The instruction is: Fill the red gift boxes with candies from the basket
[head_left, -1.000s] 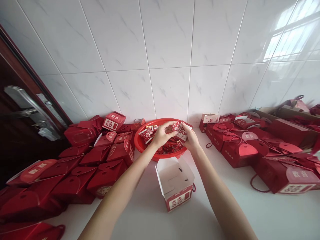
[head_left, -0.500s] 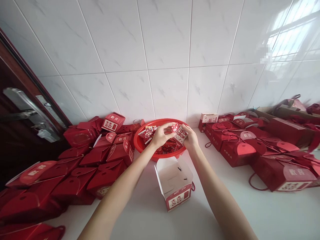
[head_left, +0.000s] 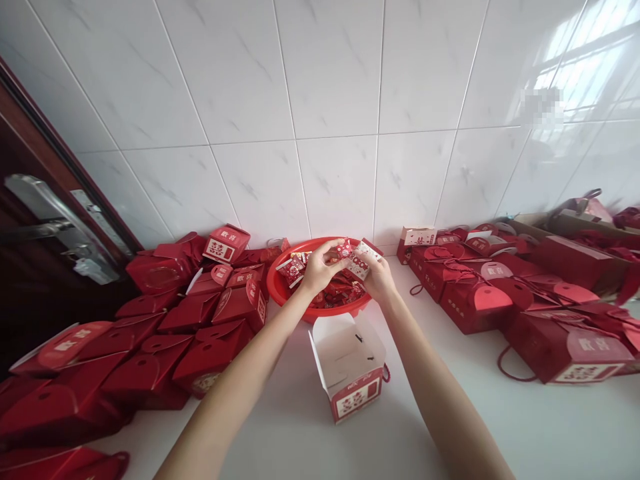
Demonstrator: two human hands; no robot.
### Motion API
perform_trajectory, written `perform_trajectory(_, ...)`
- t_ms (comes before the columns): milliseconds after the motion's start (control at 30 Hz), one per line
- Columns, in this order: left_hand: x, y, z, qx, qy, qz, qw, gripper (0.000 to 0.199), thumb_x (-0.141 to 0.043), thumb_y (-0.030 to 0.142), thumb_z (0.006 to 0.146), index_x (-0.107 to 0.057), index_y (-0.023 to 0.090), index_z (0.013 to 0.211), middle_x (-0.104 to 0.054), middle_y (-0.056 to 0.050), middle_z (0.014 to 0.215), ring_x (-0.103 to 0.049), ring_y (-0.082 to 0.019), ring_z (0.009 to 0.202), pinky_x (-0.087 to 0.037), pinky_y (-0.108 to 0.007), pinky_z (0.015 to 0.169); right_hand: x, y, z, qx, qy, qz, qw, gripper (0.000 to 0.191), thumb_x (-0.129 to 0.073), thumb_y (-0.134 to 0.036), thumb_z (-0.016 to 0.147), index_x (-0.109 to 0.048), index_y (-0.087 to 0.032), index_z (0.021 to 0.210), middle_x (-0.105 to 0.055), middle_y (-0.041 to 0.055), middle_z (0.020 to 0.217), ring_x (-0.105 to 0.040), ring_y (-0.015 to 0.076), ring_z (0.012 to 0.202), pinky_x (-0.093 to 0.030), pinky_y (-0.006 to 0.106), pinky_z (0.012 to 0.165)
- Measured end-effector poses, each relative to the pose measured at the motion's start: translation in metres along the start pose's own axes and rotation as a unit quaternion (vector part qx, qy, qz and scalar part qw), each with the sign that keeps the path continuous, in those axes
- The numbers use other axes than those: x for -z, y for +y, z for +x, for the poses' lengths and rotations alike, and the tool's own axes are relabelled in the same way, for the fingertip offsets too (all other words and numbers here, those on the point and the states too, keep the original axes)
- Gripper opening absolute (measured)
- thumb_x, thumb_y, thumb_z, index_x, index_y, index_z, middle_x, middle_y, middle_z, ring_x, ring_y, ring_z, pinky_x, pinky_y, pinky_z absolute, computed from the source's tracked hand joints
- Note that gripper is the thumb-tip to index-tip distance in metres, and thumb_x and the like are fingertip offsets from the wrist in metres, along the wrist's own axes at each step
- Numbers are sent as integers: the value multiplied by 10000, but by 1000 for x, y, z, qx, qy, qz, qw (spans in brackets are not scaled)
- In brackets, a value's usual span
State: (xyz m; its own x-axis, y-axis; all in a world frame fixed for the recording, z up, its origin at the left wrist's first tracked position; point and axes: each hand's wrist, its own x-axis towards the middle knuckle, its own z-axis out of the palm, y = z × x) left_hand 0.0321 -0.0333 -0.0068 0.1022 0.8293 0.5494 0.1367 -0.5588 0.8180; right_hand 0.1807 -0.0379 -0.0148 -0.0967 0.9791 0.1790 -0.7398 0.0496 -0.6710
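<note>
Over the red basket (head_left: 280,288), my left hand (head_left: 321,269) pinches a small red wrapped piece (head_left: 345,249). Close beside it, my right hand (head_left: 379,275) holds a white and red patterned packet (head_left: 361,260) between thumb and fingers. Red wrapped items lie in the basket beneath both hands, and a red and white packet (head_left: 294,268) rests at its left side. In front of the basket stands an open box (head_left: 356,400), its white inside facing up and its flaps raised. A dark red cord loop hangs at the box's right side.
Many closed red boxes (head_left: 150,367) crowd the left of the white table (head_left: 400,440). More red boxes with cords (head_left: 475,307) stand on the right, with a cardboard carton (head_left: 535,221) behind them. A tiled wall (head_left: 335,187) rises behind; a door handle (head_left: 60,227) is far left.
The patterned packet in my right hand has tilted and shifted slightly left, so its face shows more. Both hands have turned a little over the basket. The open box has not moved.
</note>
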Motion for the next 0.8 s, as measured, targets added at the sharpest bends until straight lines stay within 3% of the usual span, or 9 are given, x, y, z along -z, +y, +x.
perform_trajectory(167, 0, 0, 1, 7, -6, 20, 1000, 504, -735, 391, 776, -664, 162, 1219, -695, -121, 1284, -697, -243, 1018, -592, -378, 869, 0, 0, -1, -7, -3, -17, 1000, 214, -858, -207, 639, -751, -162, 819, -792, 32, 833, -738, 201, 751, -594, 321, 753)
perform_trajectory(367, 0, 2, 0, 13, -45, 24, 999, 317, -634, 335, 813, -752, 178, 1063, -743, -91, 1207, -652, -276, 1189, -510, -408, 1041, 2, 1, -1, -22, -8, -23, 999, 202, -856, -202, 640, -747, -166, 806, -783, 39, 789, -742, 217, 732, -605, 343, 734)
perform_trajectory(467, -1, 3, 0, 9, -34, 38, 999, 389, -593, 358, 864, -714, 188, 1192, -686, -82, 1327, -580, -264, 1300, -460, -389, 1103, 1, 2, -1, -11, -3, -13, 1000, 205, -847, -184, 653, -741, -164, 828, -790, 52, 839, -749, 226, 786, -605, 350, 775)
perform_trajectory(600, 4, -3, 8, 46, -13, 132, 990, 473, -402, 328, 969, -580, 196, 1387, -589, -79, 1453, -587, -233, 1283, -503, -364, 1038, 8, 3, 7, 14, 34, 20, 999, 153, -806, -172, 705, -715, -180, 827, -783, 25, 828, -738, 195, 768, -603, 308, 741)
perform_trajectory(667, 7, -7, 14, 72, -51, 176, 980, 431, -414, 262, 944, -654, 191, 1294, -659, -80, 1360, -637, -236, 1199, -523, -364, 995, 13, 3, 12, 27, 59, 43, 997, 117, -774, -164, 735, -692, -198, 810, -768, -10, 791, -723, 158, 732, -595, 269, 713)
perform_trajectory(800, 4, -15, 24, 115, -210, 253, 937, 224, -605, 160, 777, -785, 215, 898, -792, -38, 989, -713, -243, 967, -541, -326, 903, 20, 3, 19, 43, 86, 72, 993, 121, -747, -144, 749, -660, -213, 797, -740, -41, 752, -702, 122, 695, -585, 230, 699)
